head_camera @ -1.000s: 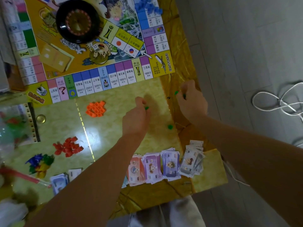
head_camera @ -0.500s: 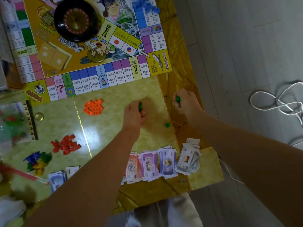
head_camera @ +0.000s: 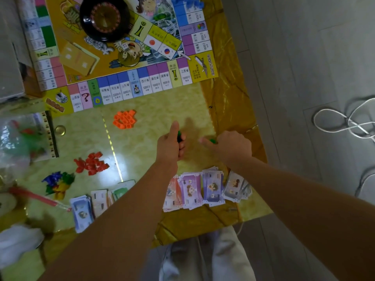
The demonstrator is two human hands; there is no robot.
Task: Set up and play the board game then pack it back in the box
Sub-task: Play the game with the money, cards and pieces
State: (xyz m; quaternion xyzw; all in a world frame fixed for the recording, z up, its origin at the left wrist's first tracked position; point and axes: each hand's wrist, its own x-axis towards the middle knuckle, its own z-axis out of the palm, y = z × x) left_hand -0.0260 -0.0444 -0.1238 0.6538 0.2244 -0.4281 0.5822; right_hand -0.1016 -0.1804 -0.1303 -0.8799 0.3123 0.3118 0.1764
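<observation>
Head view: my left hand (head_camera: 171, 146) curls around green pieces (head_camera: 179, 136); my right hand (head_camera: 233, 148) pinches another green piece (head_camera: 213, 141) near the tabletop's (head_camera: 162, 106) right edge.

One colourful square game board (head_camera: 125, 78) carries one black roulette wheel (head_camera: 105, 19). Near it on the table lie one heap of orange plastic houses (head_camera: 124, 119), one heap of red plastic houses (head_camera: 91, 163), and four fanned paper banknote stacks (head_camera: 213, 188) in one row.
</observation>
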